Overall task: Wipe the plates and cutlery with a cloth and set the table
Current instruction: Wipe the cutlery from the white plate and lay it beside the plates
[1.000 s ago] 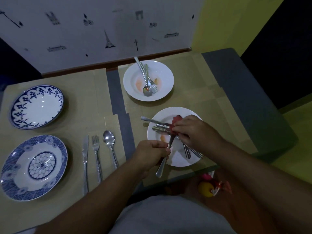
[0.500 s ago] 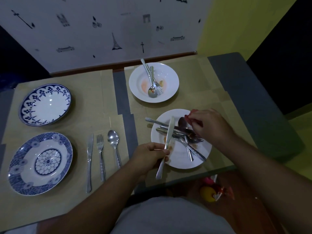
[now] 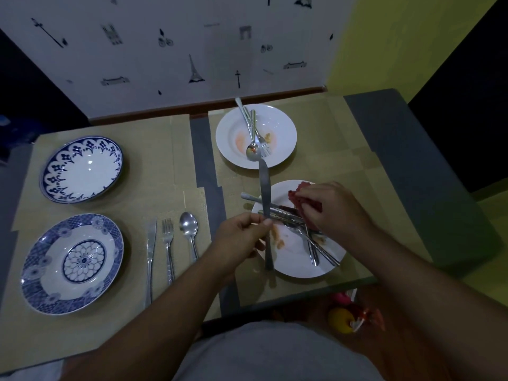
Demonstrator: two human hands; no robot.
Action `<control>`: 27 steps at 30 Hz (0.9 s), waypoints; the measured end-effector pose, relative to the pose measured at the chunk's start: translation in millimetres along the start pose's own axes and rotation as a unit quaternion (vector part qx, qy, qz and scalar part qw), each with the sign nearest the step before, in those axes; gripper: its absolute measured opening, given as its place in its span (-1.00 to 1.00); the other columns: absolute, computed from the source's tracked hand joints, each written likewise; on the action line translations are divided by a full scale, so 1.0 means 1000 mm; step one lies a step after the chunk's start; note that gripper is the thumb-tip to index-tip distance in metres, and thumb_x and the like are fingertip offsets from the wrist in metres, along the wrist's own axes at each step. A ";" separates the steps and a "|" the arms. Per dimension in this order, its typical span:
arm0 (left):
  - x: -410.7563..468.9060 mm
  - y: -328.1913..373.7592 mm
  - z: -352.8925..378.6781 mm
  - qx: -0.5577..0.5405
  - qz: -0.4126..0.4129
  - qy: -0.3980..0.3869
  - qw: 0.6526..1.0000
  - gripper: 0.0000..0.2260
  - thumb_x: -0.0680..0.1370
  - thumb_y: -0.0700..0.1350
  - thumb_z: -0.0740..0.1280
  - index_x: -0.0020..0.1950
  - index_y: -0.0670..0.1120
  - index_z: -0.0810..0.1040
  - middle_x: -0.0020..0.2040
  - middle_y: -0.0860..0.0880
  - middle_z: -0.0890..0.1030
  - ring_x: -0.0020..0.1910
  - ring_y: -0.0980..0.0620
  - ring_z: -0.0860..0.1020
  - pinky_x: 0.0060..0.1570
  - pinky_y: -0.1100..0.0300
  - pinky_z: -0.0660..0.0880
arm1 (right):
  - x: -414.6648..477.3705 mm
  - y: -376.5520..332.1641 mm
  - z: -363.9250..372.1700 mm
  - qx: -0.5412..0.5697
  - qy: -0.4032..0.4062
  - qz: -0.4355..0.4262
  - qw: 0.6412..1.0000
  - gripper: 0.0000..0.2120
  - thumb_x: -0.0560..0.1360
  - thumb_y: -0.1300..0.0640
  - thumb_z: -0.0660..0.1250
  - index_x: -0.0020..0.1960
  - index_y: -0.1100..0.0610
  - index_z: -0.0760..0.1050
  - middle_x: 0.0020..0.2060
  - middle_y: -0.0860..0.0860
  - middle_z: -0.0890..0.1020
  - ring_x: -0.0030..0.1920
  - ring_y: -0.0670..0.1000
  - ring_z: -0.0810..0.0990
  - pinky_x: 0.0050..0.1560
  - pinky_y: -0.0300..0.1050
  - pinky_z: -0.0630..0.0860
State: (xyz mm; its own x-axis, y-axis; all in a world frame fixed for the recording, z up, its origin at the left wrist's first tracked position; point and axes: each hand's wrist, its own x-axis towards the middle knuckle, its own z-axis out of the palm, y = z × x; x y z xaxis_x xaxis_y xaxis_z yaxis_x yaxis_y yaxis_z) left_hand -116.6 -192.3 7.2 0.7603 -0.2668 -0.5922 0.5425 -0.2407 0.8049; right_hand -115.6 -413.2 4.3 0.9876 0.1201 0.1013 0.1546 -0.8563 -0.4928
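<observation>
dim room, doodle-printed paper on the back wall, and the counter lay under tan mats. on the left side two blue-patterned plates sat one behind the other, with a set knife, fork and spoon lined up beside them, looking done. over on the right, it was different: the far white plate carried a spoon, a fork and smears, and the near white plate was streaked and held a heap of cutlery.

and the left hand had the knife, its fingers and thumb pinched round it about where blade meets handle. its long axis ran straight away from the person, blade pointing toward the far plate, handle hanging back over the near plate's left side. the right hand was bunched round the red cloth, fingers curled tight on it, above the near plate's far edge.

that was the relation that mattered: the cloth sat to the right of the blade, near but clearly apart from it, and the right hand was the closer one to the bare steel. my read is that the wipe called for a short move leftward to the blade, then a stroke along that axis. the blade's edge is one to watch, though i couldn't tell which way it faced.
</observation>
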 end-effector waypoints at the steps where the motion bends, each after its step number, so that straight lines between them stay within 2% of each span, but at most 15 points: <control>1: -0.001 0.003 -0.001 -0.002 0.012 -0.002 1.000 -0.86 0.62 -0.03 0.34 0.03 -0.04 0.67 -0.13 -0.01 0.70 -0.17 0.01 0.62 -0.16 0.11 0.52 | 0.000 -0.001 0.000 0.001 0.001 0.004 1.000 -0.84 0.49 0.20 0.39 0.05 0.09 0.66 -0.11 -0.03 0.69 -0.11 -0.01 0.54 0.00 -0.07 0.51; 5: -0.001 0.013 -0.002 -0.046 0.034 -0.008 0.998 -0.83 0.65 -0.07 0.29 0.12 -0.08 0.65 -0.04 -0.06 0.74 -0.18 0.04 0.66 -0.27 0.19 0.47 | 0.002 -0.003 -0.001 0.004 0.007 0.005 1.000 -0.83 0.49 0.20 0.39 0.06 0.09 0.65 -0.11 -0.04 0.69 -0.11 -0.04 0.54 0.01 -0.08 0.52; 8: 0.001 0.017 -0.001 -0.168 0.013 -0.023 0.985 -0.78 0.66 -0.15 0.20 0.13 -0.17 0.62 0.00 -0.18 0.73 -0.15 -0.03 0.65 -0.34 0.23 0.43 | 0.003 -0.005 -0.001 0.006 0.009 0.005 1.000 -0.83 0.50 0.19 0.39 0.07 0.08 0.65 -0.12 -0.06 0.69 -0.13 -0.06 0.52 -0.02 -0.08 0.52; 11: 0.002 0.018 -0.001 -0.238 -0.007 -0.024 0.971 -0.73 0.65 -0.09 0.16 0.06 -0.18 0.63 -0.02 -0.20 0.72 -0.11 -0.08 0.67 -0.24 0.17 0.53 | 0.003 -0.004 0.001 0.004 0.006 0.016 1.000 -0.81 0.50 0.15 0.39 0.11 0.04 0.64 -0.08 -0.09 0.68 -0.10 -0.05 0.52 -0.03 -0.09 0.53; 13: 0.005 0.014 0.000 -0.215 0.001 -0.009 0.977 -0.74 0.64 -0.02 0.28 0.03 -0.19 0.65 -0.02 -0.19 0.71 -0.07 -0.11 0.65 -0.02 0.05 0.59 | 0.003 -0.004 0.001 0.009 0.006 0.015 1.000 -0.79 0.50 0.15 0.39 0.11 0.01 0.65 -0.07 -0.10 0.69 -0.09 -0.04 0.55 -0.03 -0.11 0.51; 15: 0.008 0.008 -0.001 -0.160 0.004 -0.001 0.987 -0.81 0.56 -0.07 0.41 0.02 -0.19 0.68 -0.04 -0.18 0.69 -0.07 -0.11 0.59 0.07 -0.02 0.58 | 0.004 -0.007 0.000 0.017 0.009 0.011 1.000 -0.80 0.49 0.15 0.40 0.10 0.01 0.66 -0.07 -0.10 0.69 -0.10 -0.03 0.55 -0.02 -0.11 0.48; 17: 0.010 0.004 -0.004 -0.119 -0.012 -0.002 0.993 -0.88 0.53 -0.15 0.46 0.01 -0.18 0.68 -0.05 -0.17 0.70 -0.13 -0.04 0.58 -0.02 0.06 0.58 | 0.003 -0.012 -0.001 0.015 0.006 0.013 1.000 -0.79 0.49 0.16 0.40 0.10 0.02 0.65 -0.06 -0.09 0.69 -0.09 -0.03 0.54 -0.01 -0.08 0.49; 21: 0.014 -0.001 -0.006 -0.089 -0.043 -0.001 0.995 -0.88 0.51 -0.22 0.48 0.01 -0.22 0.63 -0.01 -0.24 0.71 -0.26 0.02 0.57 -0.15 0.14 0.60 | 0.002 -0.020 -0.003 0.016 0.009 -0.012 1.000 -0.78 0.47 0.22 0.40 0.09 0.06 0.66 -0.06 -0.05 0.69 -0.08 -0.04 0.54 0.00 -0.12 0.48; 23: 0.015 -0.002 -0.005 -0.075 -0.054 0.000 0.996 -0.84 0.51 -0.20 0.49 0.04 -0.21 0.62 0.02 -0.25 0.71 -0.23 -0.01 0.58 -0.15 0.14 0.60 | 0.004 -0.022 -0.001 0.015 0.005 -0.021 1.000 -0.76 0.47 0.22 0.40 0.11 0.05 0.65 -0.03 -0.06 0.69 -0.05 -0.05 0.54 0.02 -0.15 0.46; 27: 0.016 -0.001 -0.005 -0.068 -0.067 -0.012 0.995 -0.86 0.54 -0.15 0.46 0.06 -0.16 0.67 0.01 -0.18 0.72 -0.16 -0.01 0.61 -0.09 0.13 0.62 | 0.004 -0.026 0.001 0.013 0.001 -0.051 0.999 -0.71 0.45 0.24 0.43 0.15 0.06 0.63 0.03 -0.05 0.69 0.00 -0.01 0.55 0.06 -0.09 0.50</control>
State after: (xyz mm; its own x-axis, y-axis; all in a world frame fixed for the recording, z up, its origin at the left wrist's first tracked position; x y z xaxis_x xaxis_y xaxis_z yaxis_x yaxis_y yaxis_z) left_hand -103.0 -191.5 -3.5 0.6704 -0.2638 -0.6936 0.6826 -0.1473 0.7158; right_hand -115.7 -390.4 16.5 0.9668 0.2040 0.1541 0.2544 -0.8260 -0.5029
